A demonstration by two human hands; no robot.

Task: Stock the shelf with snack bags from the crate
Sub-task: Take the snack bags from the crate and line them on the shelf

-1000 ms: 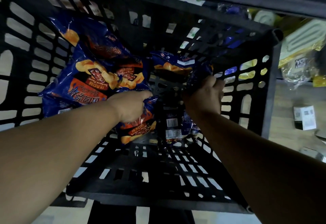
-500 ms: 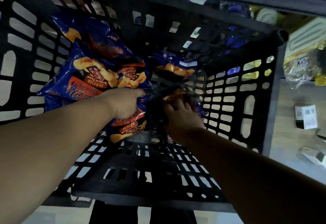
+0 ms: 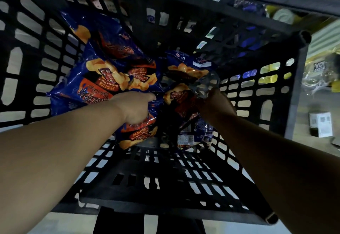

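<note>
- Left to right, the black slatted crate (image 3: pixel 27 53) fills the view; its left wall stands close beside the blue barbecue snack bags (image 3: pixel 103 79), which are heaped against it.
- The left hand (image 3: pixel 134 108) is curled on the bags, its grip holding the wrapper edges of the bunch where they meet; it sits in much the same place as half a second ago.
- I count about three bags in that left bunch, though the overlap makes it hard to be sure.
- Behind the middle, another bag (image 3: pixel 191 66) lies against the far wall, no hand on it.
- The right hand (image 3: pixel 215 104) has shifted up and to the right since the earlier frame, its grip pinching the top of a dark bag (image 3: pixel 185 112) that hangs toward the crate floor.
- The near floor of the crate has open slats with room below both forearms.
- Outside the right wall, a small white box (image 3: pixel 321 126) lies on the floor.
</note>
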